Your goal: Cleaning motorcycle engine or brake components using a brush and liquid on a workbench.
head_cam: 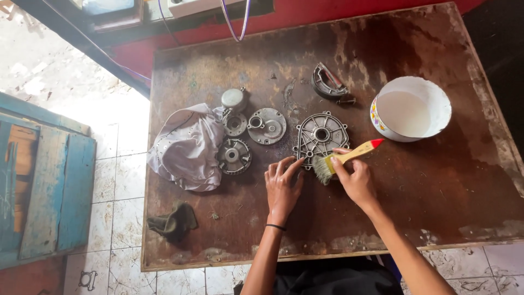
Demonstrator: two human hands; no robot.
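On the worn wooden table (pixel 426 186), a metal cover plate (pixel 321 135) is steadied by the flat, spread left hand (pixel 283 186) while a paintbrush (pixel 344 159) is gripped by the right hand (pixel 356 180).

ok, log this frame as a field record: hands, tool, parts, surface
left hand: fingertips on the near edge of the ribbed metal cover
right hand: grips a paintbrush, bristles at the cover's near edge
other parts: three round metal pieces left of the cover; curved piece behind it
bowl: white, pale liquid inside, right of cover
cloths: light cloth; dark rag
surface: worn wooden table
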